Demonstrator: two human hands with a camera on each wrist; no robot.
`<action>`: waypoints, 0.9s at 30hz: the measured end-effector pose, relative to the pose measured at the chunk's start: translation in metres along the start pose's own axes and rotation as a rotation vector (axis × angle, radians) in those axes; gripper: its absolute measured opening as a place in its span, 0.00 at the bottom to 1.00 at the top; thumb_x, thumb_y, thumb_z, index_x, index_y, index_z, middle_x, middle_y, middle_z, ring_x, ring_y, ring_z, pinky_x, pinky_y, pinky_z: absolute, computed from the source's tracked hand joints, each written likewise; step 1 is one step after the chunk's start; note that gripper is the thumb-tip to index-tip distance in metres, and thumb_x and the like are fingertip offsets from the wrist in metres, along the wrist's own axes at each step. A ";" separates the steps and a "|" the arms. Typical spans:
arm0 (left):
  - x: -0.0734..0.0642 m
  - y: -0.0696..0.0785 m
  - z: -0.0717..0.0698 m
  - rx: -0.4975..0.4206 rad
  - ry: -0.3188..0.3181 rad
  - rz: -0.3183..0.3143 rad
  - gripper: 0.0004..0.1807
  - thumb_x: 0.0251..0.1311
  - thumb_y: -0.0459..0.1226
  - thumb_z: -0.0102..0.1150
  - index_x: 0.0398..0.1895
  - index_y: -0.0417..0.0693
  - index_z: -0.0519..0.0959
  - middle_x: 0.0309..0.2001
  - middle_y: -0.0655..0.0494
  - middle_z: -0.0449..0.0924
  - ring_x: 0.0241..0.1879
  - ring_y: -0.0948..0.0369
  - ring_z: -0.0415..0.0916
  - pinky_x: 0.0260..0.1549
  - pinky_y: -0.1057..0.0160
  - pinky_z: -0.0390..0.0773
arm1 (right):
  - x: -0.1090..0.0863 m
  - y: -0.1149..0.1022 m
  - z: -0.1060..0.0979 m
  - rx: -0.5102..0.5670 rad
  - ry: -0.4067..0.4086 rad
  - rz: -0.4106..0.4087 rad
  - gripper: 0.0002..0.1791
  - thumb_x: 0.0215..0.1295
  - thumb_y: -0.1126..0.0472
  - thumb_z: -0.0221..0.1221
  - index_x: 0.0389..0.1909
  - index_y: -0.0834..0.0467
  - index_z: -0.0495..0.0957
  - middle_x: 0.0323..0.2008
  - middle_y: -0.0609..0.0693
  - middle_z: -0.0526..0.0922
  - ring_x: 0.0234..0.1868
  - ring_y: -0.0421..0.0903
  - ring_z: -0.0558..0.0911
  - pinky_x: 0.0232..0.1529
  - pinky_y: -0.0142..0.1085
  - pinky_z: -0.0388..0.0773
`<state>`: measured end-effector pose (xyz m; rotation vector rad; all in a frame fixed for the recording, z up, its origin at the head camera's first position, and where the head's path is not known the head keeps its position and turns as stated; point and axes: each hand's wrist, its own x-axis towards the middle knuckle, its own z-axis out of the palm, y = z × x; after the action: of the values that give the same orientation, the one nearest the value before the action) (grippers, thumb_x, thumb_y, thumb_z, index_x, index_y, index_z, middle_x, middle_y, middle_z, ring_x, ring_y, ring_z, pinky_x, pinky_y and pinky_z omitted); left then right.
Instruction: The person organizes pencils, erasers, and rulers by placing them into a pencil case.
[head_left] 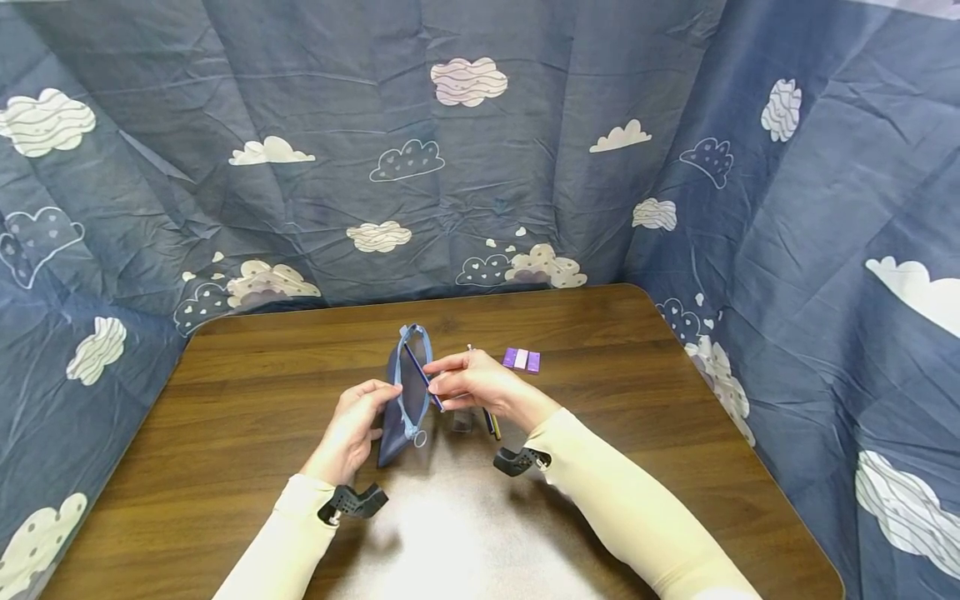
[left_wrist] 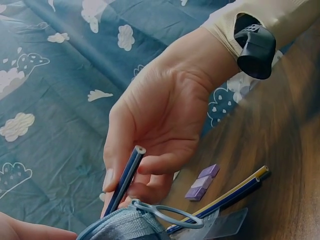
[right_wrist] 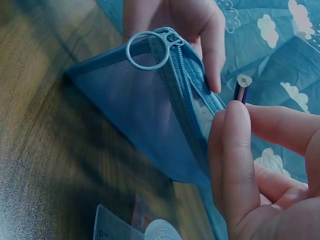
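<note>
A blue zip pouch stands on the table with its zipped mouth spread open and a ring pull at one end. My left hand grips the pouch's left side, thumb at the edge of the mouth. Between thumb and fingers, my right hand pinches a dark blue pencil. That pencil slants across the mouth, its far end reaching to the far part of the opening. Its flat near end points up out of the fingers. The pouch wall hides the pencil's lower part in the left wrist view.
Right of the pouch lie a yellow pencil and a dark pencil side by side. Near them is a clear ruler beside a round white piece. Farther back sits a purple and white block. Cloud-patterned cloth hangs behind the table.
</note>
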<state>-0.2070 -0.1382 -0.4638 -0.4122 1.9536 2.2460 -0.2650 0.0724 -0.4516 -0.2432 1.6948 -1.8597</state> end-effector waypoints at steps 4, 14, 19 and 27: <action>0.000 0.001 0.001 -0.004 -0.004 0.002 0.09 0.61 0.34 0.63 0.23 0.49 0.78 0.30 0.53 0.77 0.42 0.53 0.72 0.45 0.43 0.65 | 0.001 -0.001 0.003 -0.021 0.019 -0.016 0.27 0.60 0.72 0.65 0.62 0.66 0.75 0.35 0.53 0.84 0.29 0.42 0.83 0.30 0.32 0.82; -0.004 0.001 0.001 -0.029 -0.019 -0.002 0.09 0.61 0.34 0.64 0.23 0.49 0.78 0.28 0.55 0.77 0.44 0.52 0.72 0.49 0.38 0.61 | 0.004 -0.004 0.011 -0.073 0.056 -0.037 0.28 0.57 0.72 0.67 0.61 0.68 0.75 0.35 0.55 0.86 0.30 0.43 0.84 0.33 0.36 0.83; -0.004 0.001 0.001 -0.042 -0.019 -0.012 0.10 0.61 0.34 0.63 0.22 0.48 0.78 0.30 0.53 0.77 0.44 0.50 0.72 0.48 0.39 0.63 | 0.003 -0.006 0.013 -0.083 0.042 -0.050 0.29 0.58 0.73 0.66 0.62 0.70 0.73 0.36 0.56 0.86 0.32 0.45 0.85 0.35 0.38 0.83; -0.003 0.000 -0.001 -0.069 -0.029 -0.015 0.10 0.61 0.34 0.63 0.21 0.47 0.78 0.25 0.55 0.73 0.46 0.49 0.71 0.49 0.37 0.64 | 0.002 -0.006 0.013 -0.073 0.040 -0.063 0.28 0.59 0.73 0.65 0.62 0.71 0.73 0.36 0.58 0.86 0.31 0.46 0.85 0.36 0.39 0.83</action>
<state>-0.2036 -0.1390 -0.4631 -0.3990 1.8573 2.3018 -0.2618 0.0600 -0.4438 -0.2941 1.8043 -1.8615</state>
